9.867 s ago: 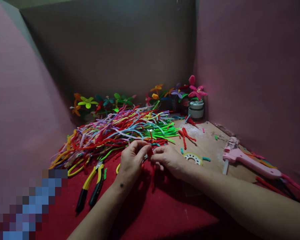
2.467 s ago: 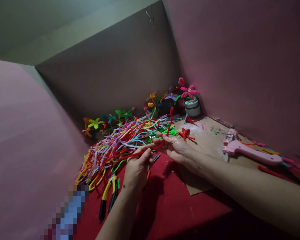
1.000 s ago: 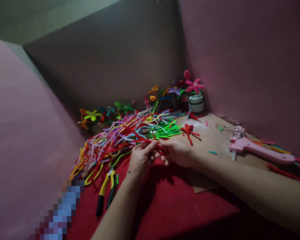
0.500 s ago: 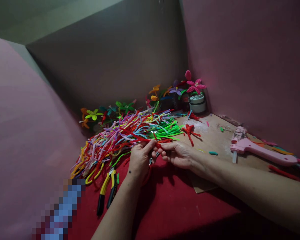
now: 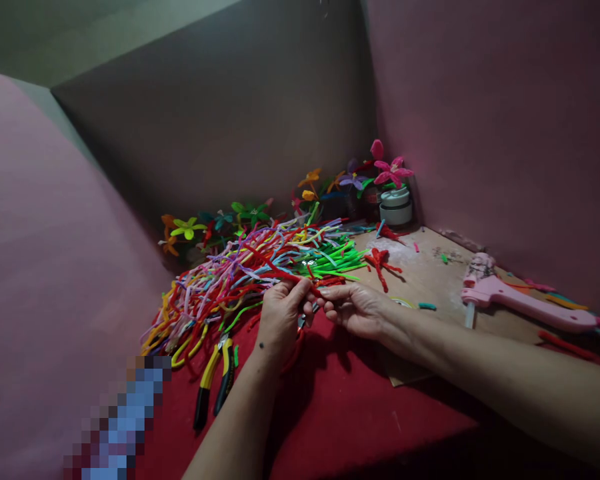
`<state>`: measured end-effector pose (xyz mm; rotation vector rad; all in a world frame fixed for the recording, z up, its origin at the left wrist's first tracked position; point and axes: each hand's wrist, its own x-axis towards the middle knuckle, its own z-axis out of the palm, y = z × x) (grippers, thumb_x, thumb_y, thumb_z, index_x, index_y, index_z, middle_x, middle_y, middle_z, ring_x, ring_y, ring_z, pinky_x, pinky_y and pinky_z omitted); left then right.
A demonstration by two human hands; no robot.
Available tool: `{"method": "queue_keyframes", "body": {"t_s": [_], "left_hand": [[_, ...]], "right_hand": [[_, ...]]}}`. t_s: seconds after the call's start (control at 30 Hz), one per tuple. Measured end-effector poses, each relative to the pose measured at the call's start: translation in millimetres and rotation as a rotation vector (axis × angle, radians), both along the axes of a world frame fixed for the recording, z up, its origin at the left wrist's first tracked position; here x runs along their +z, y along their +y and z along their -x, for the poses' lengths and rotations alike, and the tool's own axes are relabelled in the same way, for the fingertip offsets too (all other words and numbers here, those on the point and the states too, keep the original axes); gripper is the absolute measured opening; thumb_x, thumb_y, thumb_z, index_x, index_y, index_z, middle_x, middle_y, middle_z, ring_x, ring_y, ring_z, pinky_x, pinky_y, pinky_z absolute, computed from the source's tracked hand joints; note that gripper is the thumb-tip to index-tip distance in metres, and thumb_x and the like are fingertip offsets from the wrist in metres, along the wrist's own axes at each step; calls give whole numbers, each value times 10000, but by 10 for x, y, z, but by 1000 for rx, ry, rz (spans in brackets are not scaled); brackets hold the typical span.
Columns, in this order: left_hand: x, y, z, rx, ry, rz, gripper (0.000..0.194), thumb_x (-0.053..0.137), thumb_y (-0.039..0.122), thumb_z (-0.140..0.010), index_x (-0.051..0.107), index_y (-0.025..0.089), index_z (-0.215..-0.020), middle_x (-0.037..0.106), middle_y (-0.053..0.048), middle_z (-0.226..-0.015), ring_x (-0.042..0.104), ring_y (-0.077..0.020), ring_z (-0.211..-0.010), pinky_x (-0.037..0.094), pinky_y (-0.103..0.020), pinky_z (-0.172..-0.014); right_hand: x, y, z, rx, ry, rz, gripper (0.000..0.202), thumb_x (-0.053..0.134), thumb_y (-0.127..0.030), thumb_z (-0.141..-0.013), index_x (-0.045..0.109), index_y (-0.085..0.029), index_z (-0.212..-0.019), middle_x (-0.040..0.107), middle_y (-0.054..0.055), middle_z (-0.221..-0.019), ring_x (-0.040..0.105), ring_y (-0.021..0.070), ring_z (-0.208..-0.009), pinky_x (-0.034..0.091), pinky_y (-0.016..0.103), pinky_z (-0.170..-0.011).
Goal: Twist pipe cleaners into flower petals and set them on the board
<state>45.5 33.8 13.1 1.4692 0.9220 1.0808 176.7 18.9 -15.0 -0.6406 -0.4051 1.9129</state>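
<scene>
Between my two hands is a red pipe cleaner, pinched at the middle of the view. My left hand grips it between thumb and fingers. From the other side my right hand pinches its end, fingertips close to those of the left. Red strands stick out past the left fingers toward a heap of many-coloured pipe cleaners just behind. Part of a metal tool shows below the fingers, mostly hidden by my hands. A red pipe-cleaner piece with several arms lies on the board to the right.
Pliers with yellow and black handles lie left on the red cloth. A pink glue gun rests on the wooden board at right. Pipe-cleaner flowers and a white-lidded pot stand along the back wall.
The red strands beyond my left fingers now show more and point up and left. My right hand has shifted very slightly; both hands keep their pinch.
</scene>
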Motion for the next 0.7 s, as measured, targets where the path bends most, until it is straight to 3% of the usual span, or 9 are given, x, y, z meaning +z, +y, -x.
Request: {"method": "queue_keyframes", "body": {"t_s": [0.3, 0.4, 0.57, 0.7], "left_hand": [[1, -27, -28, 71, -30, -18, 260, 588, 352, -723, 552, 116, -620, 508, 22, -436, 437, -81, -311, 343, -198, -296], [13, -14, -7, 84, -27, 2, 268, 607, 366, -700, 554, 114, -624, 518, 17, -443, 435, -78, -310, 348, -198, -298], [54, -9, 28, 72, 2, 51, 273, 627, 369, -679, 537, 124, -599, 510, 24, -436, 425, -69, -313, 321, -183, -292], [79, -41, 23, 65, 46, 89, 275, 625, 362, -688, 522, 132, -577, 473, 44, -409, 388, -45, -315, 268, -156, -297]], "right_hand": [[57, -53, 28, -100, -172, -82, 129, 533, 28, -672, 597, -84, -680, 597, 29, -553, 506, 62, -421, 414, 163, -396], [89, -68, 16, -118, -236, -141, 135, 562, 8, -668, 607, -85, -753, 615, 35, -579, 529, 84, -439, 435, 194, -415], [99, -59, -34, 45, -265, -233, 207, 428, -158, -820, 616, -81, -785, 617, 59, -603, 528, 97, -447, 420, 208, -407], [75, -48, -52, 166, -259, -129, 179, 441, -143, -792, 610, -89, -771, 580, 33, -557, 476, 70, -421, 363, 176, -389]]}}
